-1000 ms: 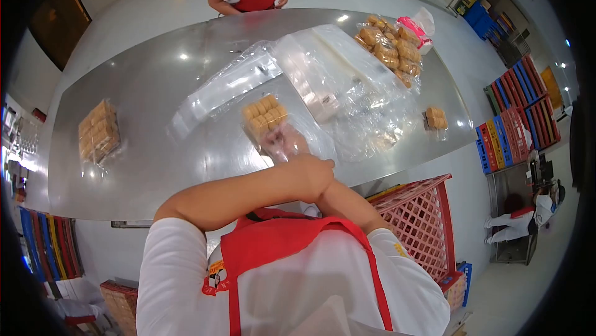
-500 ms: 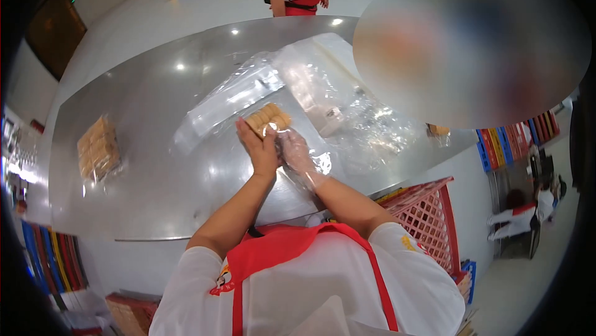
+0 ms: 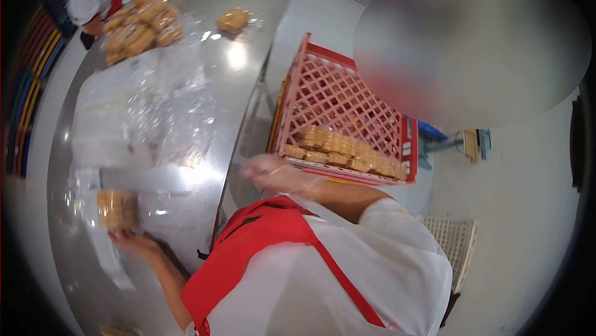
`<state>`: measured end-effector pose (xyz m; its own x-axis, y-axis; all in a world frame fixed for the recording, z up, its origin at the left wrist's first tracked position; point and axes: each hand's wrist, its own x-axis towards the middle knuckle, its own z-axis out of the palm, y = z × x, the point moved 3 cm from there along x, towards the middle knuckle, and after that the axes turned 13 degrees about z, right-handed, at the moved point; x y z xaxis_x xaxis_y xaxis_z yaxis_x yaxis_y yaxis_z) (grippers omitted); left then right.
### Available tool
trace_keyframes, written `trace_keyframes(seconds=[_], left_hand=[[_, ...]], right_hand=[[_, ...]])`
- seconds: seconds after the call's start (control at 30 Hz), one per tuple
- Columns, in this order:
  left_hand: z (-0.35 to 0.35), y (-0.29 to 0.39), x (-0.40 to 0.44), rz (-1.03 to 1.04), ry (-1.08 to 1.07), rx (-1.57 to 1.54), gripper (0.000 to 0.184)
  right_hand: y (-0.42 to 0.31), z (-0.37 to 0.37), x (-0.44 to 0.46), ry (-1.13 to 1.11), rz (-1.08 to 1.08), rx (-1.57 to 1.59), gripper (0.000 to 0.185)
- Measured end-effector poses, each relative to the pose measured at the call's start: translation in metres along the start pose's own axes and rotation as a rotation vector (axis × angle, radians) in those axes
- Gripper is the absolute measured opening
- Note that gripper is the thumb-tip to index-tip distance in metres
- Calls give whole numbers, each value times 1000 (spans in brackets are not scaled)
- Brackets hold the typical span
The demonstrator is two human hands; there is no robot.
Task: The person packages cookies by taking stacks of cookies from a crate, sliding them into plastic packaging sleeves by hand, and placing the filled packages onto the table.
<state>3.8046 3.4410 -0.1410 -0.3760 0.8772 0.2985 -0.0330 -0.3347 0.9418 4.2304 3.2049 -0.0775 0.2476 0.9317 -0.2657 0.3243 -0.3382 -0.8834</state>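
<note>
The left hand rests its fingers against the near side of a wrapped biscuit pack on the steel desk; I can't tell how far they close. The right hand is blurred, its finger spread unreadable, past the desk's edge and just beside a red crate. A narrow gap separates desk and crate. Clear bags crowd the surface beyond the pack, bare metal between them and the edge; farther off sit a bagged heap and a small packet. Biscuit rows line the crate's near side.
</note>
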Motion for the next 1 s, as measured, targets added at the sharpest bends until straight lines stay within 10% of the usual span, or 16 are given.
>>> trace_keyframes(seconds=[0.07, 0.2, 0.6, 1.0], left_hand=[[49, 73, -36, -90, 21, 19, 61], [64, 65, -36, -68, 20, 41, 55], [80, 62, -41, 22, 76, 205, 54], [60, 35, -39, 96, 125, 61, 44]], right_hand=[[40, -70, -46, 348, 523, 146, 41], [206, -143, -98, 793, 894, -151, 35], [346, -130, 37, 433, 895, -754, 23], [228, -147, 20, 458, 795, -1086, 23]])
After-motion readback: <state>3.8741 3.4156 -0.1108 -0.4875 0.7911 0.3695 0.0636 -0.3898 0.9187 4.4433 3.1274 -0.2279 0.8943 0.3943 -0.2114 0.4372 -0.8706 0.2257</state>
